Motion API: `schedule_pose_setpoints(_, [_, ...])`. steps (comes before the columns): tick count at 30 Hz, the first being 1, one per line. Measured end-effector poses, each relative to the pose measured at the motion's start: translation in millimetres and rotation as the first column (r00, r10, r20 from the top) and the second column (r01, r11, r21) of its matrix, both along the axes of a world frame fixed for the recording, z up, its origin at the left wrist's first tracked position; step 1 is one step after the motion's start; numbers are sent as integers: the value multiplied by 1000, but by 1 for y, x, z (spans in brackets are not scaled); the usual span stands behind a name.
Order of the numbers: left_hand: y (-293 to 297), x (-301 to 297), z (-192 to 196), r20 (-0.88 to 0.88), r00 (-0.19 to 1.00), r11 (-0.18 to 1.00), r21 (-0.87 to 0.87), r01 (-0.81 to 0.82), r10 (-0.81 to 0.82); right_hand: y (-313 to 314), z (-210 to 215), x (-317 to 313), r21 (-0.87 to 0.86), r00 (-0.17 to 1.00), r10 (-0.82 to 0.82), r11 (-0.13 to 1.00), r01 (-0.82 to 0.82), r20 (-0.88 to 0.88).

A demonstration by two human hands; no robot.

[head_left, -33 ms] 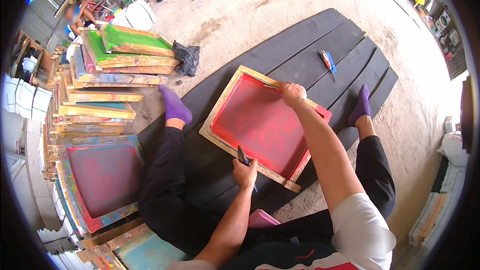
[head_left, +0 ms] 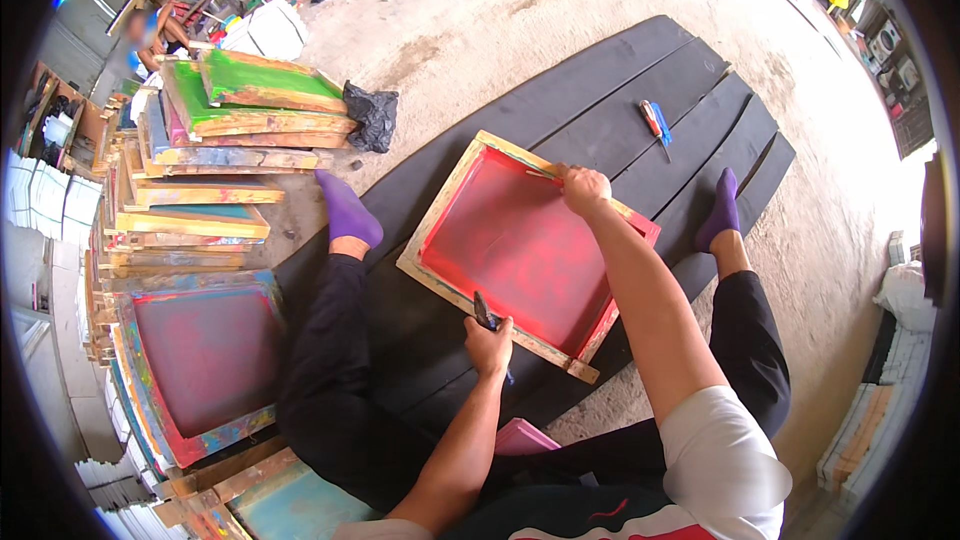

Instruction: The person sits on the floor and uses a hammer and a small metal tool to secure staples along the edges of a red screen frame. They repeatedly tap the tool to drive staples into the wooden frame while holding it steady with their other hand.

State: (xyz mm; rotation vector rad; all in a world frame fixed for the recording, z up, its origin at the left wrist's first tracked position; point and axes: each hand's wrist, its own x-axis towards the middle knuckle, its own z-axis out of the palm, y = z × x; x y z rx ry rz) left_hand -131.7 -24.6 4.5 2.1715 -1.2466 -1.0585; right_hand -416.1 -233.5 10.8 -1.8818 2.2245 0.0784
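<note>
A wooden screen-printing frame (head_left: 449, 288) with red-stained mesh lies tilted on the black padded mat between my legs. My left hand (head_left: 489, 347) is closed around dark-jawed pliers (head_left: 484, 311) at the frame's near edge; a bit of blue handle shows below the hand. At the far edge, my right hand (head_left: 586, 190) has its fingers curled over the wooden rim. Whether those fingers also pinch something small is hidden. Beyond the frame, a red-and-blue handled tool (head_left: 656, 124) lies on the mat.
Paint-stained frames (head_left: 200, 223) are stacked along the left, green ones (head_left: 270, 80) on top at the back. A black plastic bag (head_left: 371, 117) lies against them. Another frame (head_left: 210, 365) with dark mesh leans beside my left leg. A person (head_left: 150, 38) sits at the far left.
</note>
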Motion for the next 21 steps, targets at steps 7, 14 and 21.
schedule_pose_setpoints(7, [-6,53,-6,-154,977,970,-216,109,-144,58,0,22,-184,948,-238,943,277,210])
schedule_pose_setpoints(14, [-81,102,31,338,676,613,-286,736,-655,174,14,25,-223,731,-618,700,679,287])
schedule_pose_setpoints(21, [-108,105,19,511,296,308,-62,949,-807,201,15,25,-128,520,-786,509,851,334])
